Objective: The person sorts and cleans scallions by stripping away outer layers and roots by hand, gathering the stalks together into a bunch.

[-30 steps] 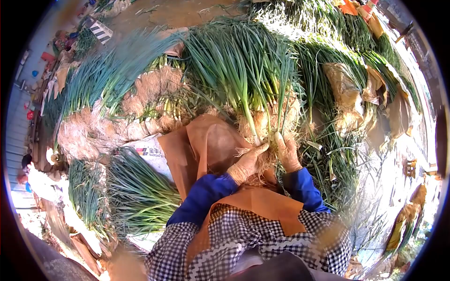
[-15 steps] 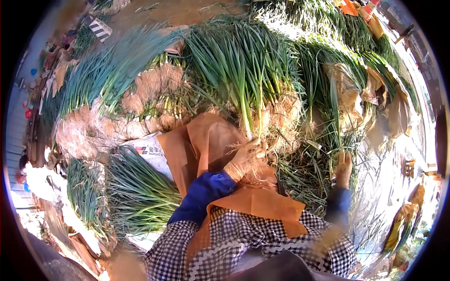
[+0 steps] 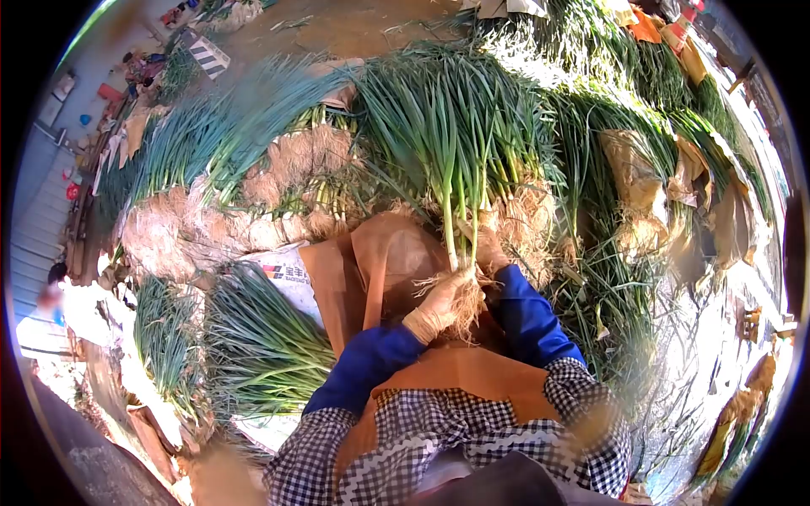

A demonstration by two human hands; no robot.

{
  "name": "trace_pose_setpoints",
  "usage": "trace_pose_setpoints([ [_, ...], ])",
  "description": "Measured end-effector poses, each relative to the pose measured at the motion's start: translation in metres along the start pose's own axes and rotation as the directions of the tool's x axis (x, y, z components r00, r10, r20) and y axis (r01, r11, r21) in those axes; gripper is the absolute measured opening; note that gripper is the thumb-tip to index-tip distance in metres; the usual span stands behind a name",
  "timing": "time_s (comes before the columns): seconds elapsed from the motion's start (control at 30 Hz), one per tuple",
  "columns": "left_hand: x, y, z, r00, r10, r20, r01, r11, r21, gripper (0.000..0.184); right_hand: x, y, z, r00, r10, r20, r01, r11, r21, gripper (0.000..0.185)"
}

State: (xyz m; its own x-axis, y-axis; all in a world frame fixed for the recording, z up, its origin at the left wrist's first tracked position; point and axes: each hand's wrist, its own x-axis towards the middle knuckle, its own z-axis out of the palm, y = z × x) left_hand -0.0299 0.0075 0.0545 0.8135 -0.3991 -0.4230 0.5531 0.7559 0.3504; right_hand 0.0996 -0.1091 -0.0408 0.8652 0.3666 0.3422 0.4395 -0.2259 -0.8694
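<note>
Right hand (image 3: 490,250) back, apparently touching green onions (image 3: 450,221), left hand (image 3: 436,307) holding them

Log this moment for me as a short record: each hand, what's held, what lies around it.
Left hand: closed around the root end of a few green stalks
Left hand point: left hand
Held: green stalks, roots toward the person, leaves over the large pile ahead
Right hand: right hand beside the stalks; fingers partly hidden, grip unclear
Lower left: loose greens beside a printed white sheet
Right side: brown wrapping around greens
Clothing: blue sleeves, checked garment
</note>
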Motion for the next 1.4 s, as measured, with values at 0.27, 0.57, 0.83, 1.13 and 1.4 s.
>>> trace_pose_setpoints([
  [0.27, 0.014, 0.003, -0.01, 0.987, 0.06, -0.152, -0.111, 0.93, -0.35, 0.013, -0.063, -0.115, -0.057, 0.864, 0.502, 0.044, -0.453, 0.735, 0.504, 0.019],
  [0.57, 0.014, 0.018, -0.025, 0.997, -0.07, -0.018, 0.062, 0.952, -0.301, 0.026, -0.127, -0.103, -0.225, 0.884, 0.344, -0.316, -0.439, 0.381, -0.814, 0.023],
  [0.83, -0.021, 0.081, 0.02, 0.888, 0.312, 0.339, -0.178, 0.911, -0.373, 0.021, 0.096, -0.082, -0.088, 0.848, 0.531, 0.004, -0.395, 0.635, -0.664, 0.048],
  [1.13, 0.018, 0.008, -0.005, 0.996, 0.077, -0.043, -0.075, 0.996, 0.053, 0.006, 0.03, -0.072, -0.073, 0.819, 0.562, 0.118, -0.574, 0.809, 0.129, 0.054],
  [1.4, 0.029, -0.024, -0.004, 0.979, 0.169, -0.11, -0.17, 0.985, 0.002, 0.02, 0.037, -0.064, -0.049, 0.902, 0.417, 0.109, -0.428, 0.898, 0.106, 0.034],
])
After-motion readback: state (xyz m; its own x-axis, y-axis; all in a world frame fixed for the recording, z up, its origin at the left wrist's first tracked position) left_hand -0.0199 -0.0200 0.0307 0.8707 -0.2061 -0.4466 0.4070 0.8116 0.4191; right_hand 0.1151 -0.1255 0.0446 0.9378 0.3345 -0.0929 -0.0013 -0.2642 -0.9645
